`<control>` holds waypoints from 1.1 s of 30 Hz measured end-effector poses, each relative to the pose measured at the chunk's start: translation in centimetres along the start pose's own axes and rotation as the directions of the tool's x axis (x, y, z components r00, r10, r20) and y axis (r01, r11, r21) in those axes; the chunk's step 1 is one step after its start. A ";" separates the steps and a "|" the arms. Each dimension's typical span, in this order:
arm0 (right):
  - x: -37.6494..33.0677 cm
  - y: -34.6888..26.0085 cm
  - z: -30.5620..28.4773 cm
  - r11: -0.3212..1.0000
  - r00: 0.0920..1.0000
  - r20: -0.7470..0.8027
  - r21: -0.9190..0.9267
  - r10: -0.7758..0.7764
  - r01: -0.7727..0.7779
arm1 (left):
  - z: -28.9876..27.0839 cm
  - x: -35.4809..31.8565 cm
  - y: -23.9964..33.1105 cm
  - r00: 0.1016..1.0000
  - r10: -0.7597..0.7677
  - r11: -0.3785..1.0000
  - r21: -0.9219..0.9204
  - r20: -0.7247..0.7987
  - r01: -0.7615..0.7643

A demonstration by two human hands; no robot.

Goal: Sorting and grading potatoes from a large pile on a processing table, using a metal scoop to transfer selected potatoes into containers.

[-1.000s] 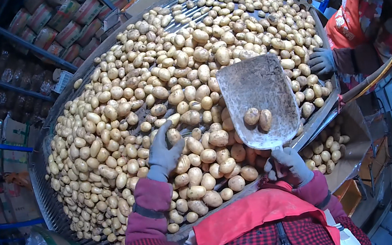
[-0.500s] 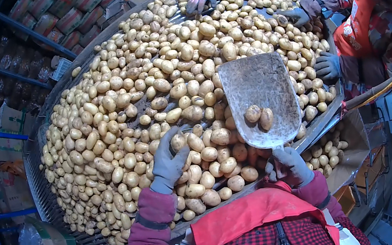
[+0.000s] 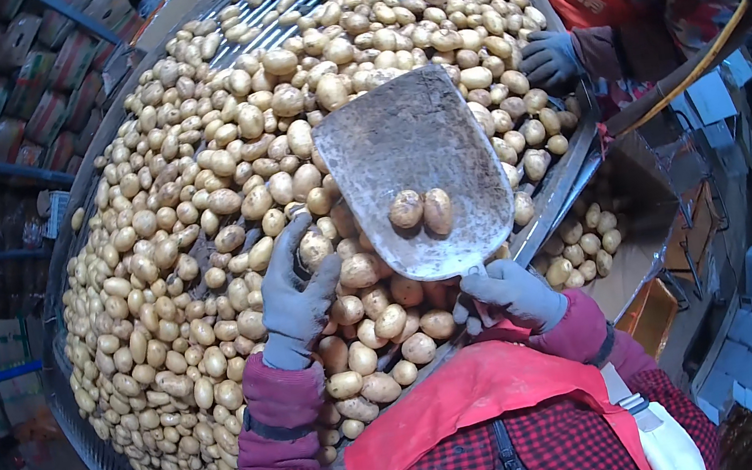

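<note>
My right hand (image 3: 513, 294), gloved in grey, is closed around the short handle of a worn metal scoop (image 3: 410, 134). The scoop's wide blade lies over the pile, pointing away from me. Two brownish potatoes (image 3: 406, 210) rest in it near the handle end. To the left of the scoop, my left hand (image 3: 293, 297), also in a grey glove, curls its fingers and thumb about a potato (image 3: 313, 248) at the pile's surface. Loose potatoes (image 3: 187, 329) of many sizes surround that hand and cover most of the slatted table (image 3: 256, 29).
A co-worker's gloved hands (image 3: 549, 58) are on the potatoes at the far right. At my right, an open carton (image 3: 641, 169) holds more potatoes below the table's edge. Stacked boxes (image 3: 37, 81) stand on blue-framed racks at left. Pale boxes (image 3: 747, 346) lie at far right.
The whole view has shifted and turned, so the scoop and both hands appear farther left. Both potatoes still sit in the scoop. The far co-worker's hands have mostly left the view.
</note>
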State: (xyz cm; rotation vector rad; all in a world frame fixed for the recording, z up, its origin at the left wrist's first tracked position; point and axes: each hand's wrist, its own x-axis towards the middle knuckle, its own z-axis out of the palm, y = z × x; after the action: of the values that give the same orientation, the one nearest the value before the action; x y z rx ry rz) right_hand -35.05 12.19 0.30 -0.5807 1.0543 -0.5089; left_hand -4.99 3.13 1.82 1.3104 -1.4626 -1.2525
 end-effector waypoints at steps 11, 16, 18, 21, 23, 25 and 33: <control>-0.7 -0.2 0.7 0.985 1.000 -0.022 0.174 0.001 0.003 | 1.1 6.3 3.8 0.986 0.160 0.971 0.188 -0.040 -0.150; -0.8 -0.5 0.5 0.994 0.998 -0.030 0.098 0.048 -0.045 | -6.8 12.0 -2.9 0.980 0.174 0.733 0.677 -0.095 -0.065; -0.7 -0.9 0.8 0.993 0.998 -0.042 0.110 0.057 -0.052 | -8.0 13.3 -5.2 0.967 0.201 0.431 0.873 0.154 -0.229; -0.6 -1.8 1.2 0.987 0.991 -0.029 0.105 0.128 -0.124 | -8.1 16.2 -6.8 0.969 0.086 0.321 0.914 0.232 -0.247; -0.8 -1.4 1.1 0.984 0.991 -0.048 0.136 0.125 -0.118 | -6.5 17.5 -4.3 0.983 -0.073 0.338 0.932 0.166 -0.133; -0.7 -1.3 1.1 0.983 0.993 -0.032 0.152 0.112 -0.106 | -7.3 18.3 -4.9 0.977 -0.112 0.281 0.948 0.184 -0.146; -0.5 -1.2 1.3 0.972 0.990 -0.054 0.204 0.128 -0.115 | -5.0 18.6 -4.8 0.972 -0.232 0.070 0.997 0.040 -0.024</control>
State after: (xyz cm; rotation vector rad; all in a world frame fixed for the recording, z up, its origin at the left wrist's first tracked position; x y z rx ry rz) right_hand -34.17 11.82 1.91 -0.3206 1.0805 -0.5227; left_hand -2.06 -15.88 -2.87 2.2258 -2.6322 -0.1544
